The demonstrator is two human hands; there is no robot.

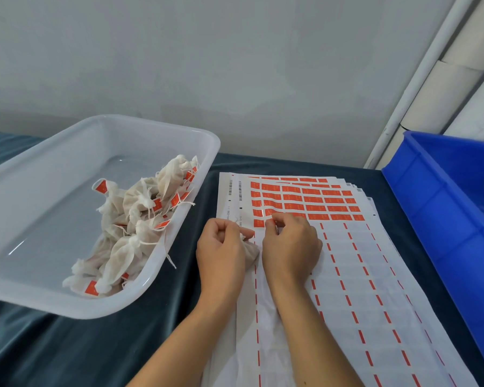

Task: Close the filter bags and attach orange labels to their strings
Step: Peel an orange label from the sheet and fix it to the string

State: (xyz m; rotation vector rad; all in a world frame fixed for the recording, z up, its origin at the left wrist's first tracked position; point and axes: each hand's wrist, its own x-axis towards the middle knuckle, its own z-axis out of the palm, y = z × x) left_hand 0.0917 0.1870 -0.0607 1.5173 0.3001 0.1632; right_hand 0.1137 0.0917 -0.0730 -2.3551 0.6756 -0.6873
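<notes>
We've a pile of labelled filter bags (pixel 129 227) in the clear tray (pixel 162 263) near the bench's left edge; left hand (pixel 221 247) grips another bag (pixel 250 251), right hand (pixel 291 247) fingers pinch an orange label (pixel 273 216) off the half-used sheet (pixel 347 247).

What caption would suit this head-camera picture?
Both hands work a filter bag over label sheets, beside a tray of finished bags.

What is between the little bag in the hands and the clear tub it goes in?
Nothing visible. The filter bag is held between the left hand and right hand; only bare dark cloth lies before the clear tub.
</notes>
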